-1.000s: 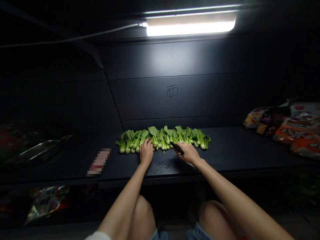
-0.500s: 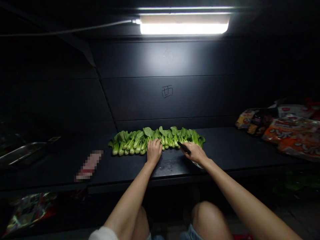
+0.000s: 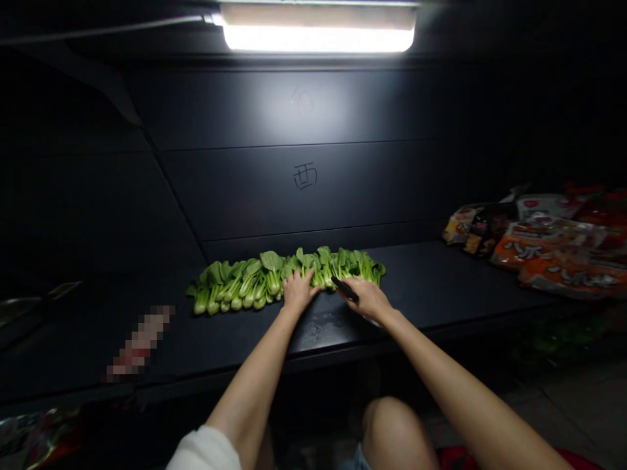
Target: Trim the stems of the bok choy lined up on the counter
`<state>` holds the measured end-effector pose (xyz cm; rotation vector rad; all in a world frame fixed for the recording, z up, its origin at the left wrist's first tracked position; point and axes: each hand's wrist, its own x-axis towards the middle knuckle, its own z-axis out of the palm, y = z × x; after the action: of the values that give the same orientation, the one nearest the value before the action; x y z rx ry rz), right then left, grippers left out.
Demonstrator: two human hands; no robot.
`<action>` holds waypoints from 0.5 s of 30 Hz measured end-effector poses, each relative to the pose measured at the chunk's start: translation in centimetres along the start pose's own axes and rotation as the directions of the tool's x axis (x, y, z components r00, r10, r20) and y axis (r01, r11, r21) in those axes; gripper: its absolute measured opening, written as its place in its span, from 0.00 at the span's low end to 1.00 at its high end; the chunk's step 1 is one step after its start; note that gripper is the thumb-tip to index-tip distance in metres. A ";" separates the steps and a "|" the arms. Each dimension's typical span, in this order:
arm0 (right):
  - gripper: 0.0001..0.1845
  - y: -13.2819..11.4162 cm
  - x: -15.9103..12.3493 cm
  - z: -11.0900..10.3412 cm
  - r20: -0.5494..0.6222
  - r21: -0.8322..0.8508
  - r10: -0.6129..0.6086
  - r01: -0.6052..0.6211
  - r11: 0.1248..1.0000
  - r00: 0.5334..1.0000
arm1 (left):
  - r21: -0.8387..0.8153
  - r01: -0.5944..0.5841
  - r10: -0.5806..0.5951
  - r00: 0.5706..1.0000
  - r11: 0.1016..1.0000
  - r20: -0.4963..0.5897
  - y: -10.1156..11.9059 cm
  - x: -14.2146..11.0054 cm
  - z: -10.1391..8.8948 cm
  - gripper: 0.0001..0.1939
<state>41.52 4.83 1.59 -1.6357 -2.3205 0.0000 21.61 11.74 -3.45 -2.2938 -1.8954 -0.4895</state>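
A long row of green bok choy (image 3: 249, 281) lies on the dark shelf (image 3: 421, 287), leaves toward the back panel and pale stem ends toward me. At the front of the row's middle, my left hand (image 3: 298, 292) rests against the stems with its fingers and thumb apart. My right hand (image 3: 366, 300) is wrapped round an object with a long black upper part (image 3: 345, 288), angled toward the bok choy. Something pale shows under that hand; the rest is hidden by my palm, so its kind is unclear. Wet spots (image 3: 318, 326) glisten between my hands.
Orange and other colourful food packets (image 3: 553, 254) are piled at the right. A blurred-out flat item (image 3: 140, 343) and the edge of a metal tray (image 3: 19, 307) lie at left. A lit tube lamp (image 3: 318, 32) hangs above the back panel.
The view has shifted, so the shelf and bok choy appear further left. My left thumb now spreads away from the fingers. My right hand keeps hold of the black-topped object.
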 end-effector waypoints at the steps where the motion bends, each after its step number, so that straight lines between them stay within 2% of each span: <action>1: 0.17 0.0 0.0 -0.1 0.004 0.001 0.005 -0.005 1.000 1.000 | 0.011 -0.009 0.009 1.000 1.000 0.003 -0.1 0.0 -0.1 0.26; 4: 0.17 -0.2 -0.1 -0.3 0.032 0.001 -0.013 0.013 1.000 0.999 | -0.067 0.030 -0.032 0.999 0.997 -0.028 -0.6 0.2 -0.3 0.20; 7: 0.17 -0.4 -0.2 -0.2 0.054 -0.010 -0.056 0.057 0.998 0.997 | -0.265 0.144 -0.176 0.979 0.953 -0.101 -1.0 0.4 0.1 0.20; 9: 0.17 -0.6 -0.3 -0.2 0.056 -0.019 -0.068 0.069 0.997 0.996 | -0.368 0.181 -0.253 0.955 0.912 -0.156 -1.3 0.4 0.5 0.20; 15: 0.15 -0.5 -0.4 -0.3 0.040 -0.035 -0.037 0.039 0.999 0.999 | -0.471 0.121 -0.303 0.893 0.874 -0.333 -2.4 0.0 1.6 0.19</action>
<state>41.24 4.28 1.89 -1.6223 -2.3941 -0.0185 19.58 12.70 -5.22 -1.9815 -1.9805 -1.4319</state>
